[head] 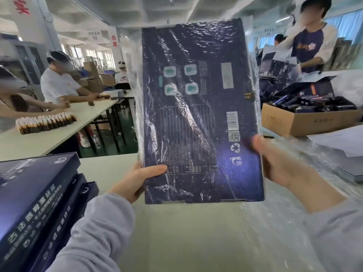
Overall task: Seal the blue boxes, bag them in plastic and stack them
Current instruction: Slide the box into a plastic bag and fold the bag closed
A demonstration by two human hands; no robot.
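I hold a flat dark blue box (pixel 200 114) upright in front of me, its printed back facing me, above the table (pixel 186 232). A clear plastic bag (pixel 135 79) covers it, with loose film past its top and left edge. My left hand (pixel 135 181) grips the lower left edge, thumb across the face. My right hand (pixel 275 160) holds the lower right edge, its fingers wrapped behind the box. A stack of blue boxes (pixel 37 203) lies at my left on the table.
Clear plastic bags (pixel 306 173) lie spread at my right. Behind them stands a cardboard carton (pixel 306 120) of dark items, with a person working there. At the left, people work at a long table (pixel 59 126) with rows of small bottles (pixel 45 122).
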